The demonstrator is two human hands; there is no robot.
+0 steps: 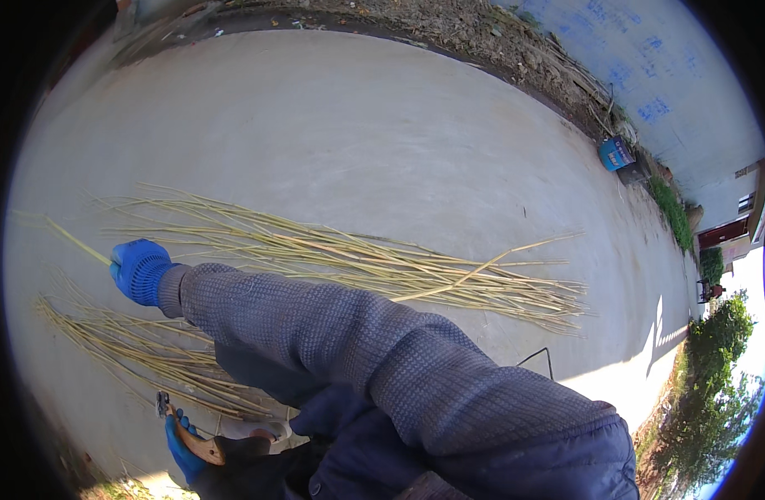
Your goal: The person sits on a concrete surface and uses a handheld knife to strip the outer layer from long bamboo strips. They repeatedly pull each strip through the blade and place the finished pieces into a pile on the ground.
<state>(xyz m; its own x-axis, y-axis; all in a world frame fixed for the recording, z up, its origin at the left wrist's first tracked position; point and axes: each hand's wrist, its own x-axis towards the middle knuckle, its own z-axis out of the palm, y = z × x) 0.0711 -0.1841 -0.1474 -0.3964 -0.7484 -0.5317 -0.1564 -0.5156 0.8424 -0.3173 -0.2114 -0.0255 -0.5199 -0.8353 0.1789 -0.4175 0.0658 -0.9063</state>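
Observation:
My right arm reaches across to the left. Its hand (140,271), in a blue knitted work glove, is closed round a thin yellow-green stalk (78,240) that sticks out beyond the fingers. At the lower left, my left hand (183,448), also gloved in blue, grips a tool with a curved wooden handle (200,447) and a small metal head; its exact kind is unclear. Between the hands a smaller bundle of stalks (161,362) lies on the ground, partly under my sleeve. A larger spread of long stalks (416,267) lies beyond my right forearm.
Pale concrete ground (341,125) stretches out ahead. A strip of soil and dry debris (482,37) runs along a painted wall (666,75). A blue bucket (616,154) stands by that wall at the right. Green bushes (716,358) grow at the far right. A bent thin rod (549,360) shows beside my sleeve.

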